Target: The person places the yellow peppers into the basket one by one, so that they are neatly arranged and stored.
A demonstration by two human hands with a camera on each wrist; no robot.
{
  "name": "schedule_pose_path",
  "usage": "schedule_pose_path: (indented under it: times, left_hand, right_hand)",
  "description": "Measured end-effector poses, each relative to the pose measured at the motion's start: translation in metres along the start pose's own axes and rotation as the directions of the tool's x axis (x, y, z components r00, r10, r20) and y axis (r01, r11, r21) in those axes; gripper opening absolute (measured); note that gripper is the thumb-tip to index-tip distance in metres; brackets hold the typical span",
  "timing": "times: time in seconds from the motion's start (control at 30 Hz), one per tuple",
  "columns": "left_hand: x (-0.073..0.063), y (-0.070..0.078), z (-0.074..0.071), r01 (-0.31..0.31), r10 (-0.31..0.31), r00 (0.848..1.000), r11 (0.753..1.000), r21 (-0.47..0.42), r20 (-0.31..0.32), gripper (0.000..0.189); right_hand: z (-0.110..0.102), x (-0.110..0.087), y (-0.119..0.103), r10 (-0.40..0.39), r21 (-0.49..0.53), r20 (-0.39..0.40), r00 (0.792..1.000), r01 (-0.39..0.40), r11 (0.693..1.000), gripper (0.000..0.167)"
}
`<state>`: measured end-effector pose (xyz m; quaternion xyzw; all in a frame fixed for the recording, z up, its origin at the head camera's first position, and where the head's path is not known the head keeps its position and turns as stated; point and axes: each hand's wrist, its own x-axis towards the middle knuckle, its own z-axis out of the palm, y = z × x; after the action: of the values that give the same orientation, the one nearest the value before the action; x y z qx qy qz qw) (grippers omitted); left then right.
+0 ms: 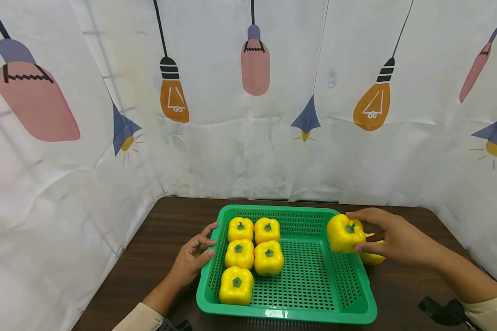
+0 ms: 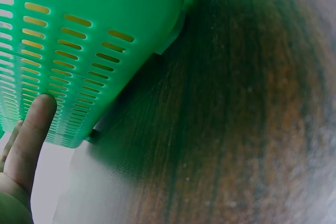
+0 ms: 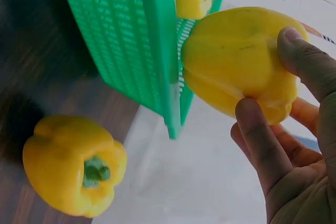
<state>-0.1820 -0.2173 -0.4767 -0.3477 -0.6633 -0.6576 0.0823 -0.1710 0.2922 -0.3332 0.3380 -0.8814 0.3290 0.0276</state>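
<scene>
My right hand [image 1: 397, 236] grips a yellow bell pepper [image 1: 343, 233] between thumb and fingers, over the right rim of a green plastic basket [image 1: 287, 314]. In the right wrist view the held pepper [image 3: 236, 61] overlaps the basket's rim [image 3: 163, 51]. Five would be too many to count singly: several yellow peppers [image 1: 269, 258] stand upright with green stems in the basket's left part. My left hand [image 1: 192, 257] rests with relaxed fingers at the basket's left rim. In the left wrist view a finger [image 2: 34, 135] lies against the slotted wall [image 2: 105, 24].
Another yellow pepper [image 3: 73, 166] lies on the dark wooden table [image 1: 149, 257] right of the basket, partly hidden behind my right hand in the head view. A white curtain [image 1: 215, 151] printed with lamps surrounds the table at the back and sides.
</scene>
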Motion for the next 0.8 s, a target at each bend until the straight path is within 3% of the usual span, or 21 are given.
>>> schedule_pose_path:
  times: [0.17, 0.6, 0.8]
  left_hand:
    - [-0.001, -0.001, -0.001, 0.015, -0.015, 1.0, 1.0, -0.009, 0.001, 0.018]
    - [0.0, 0.0, 0.0, -0.001, 0.001, 1.0, 1.0, -0.01, 0.005, 0.019]
    - [-0.001, 0.0, -0.001, -0.011, 0.011, 1.0, 1.0, 0.011, 0.009, 0.019]
  right_hand:
    - [0.008, 0.002, -0.004, -0.006, -0.003, 0.023, 1.0, 0.006, 1.0, 0.066]
    - [0.027, 0.004, -0.019, 0.079, 0.042, 0.105, 0.991, -0.084, 0.996, 0.066]
    - [0.036, 0.006, -0.023, 0.04, 0.044, 0.115, 0.993, -0.045, 0.998, 0.068]
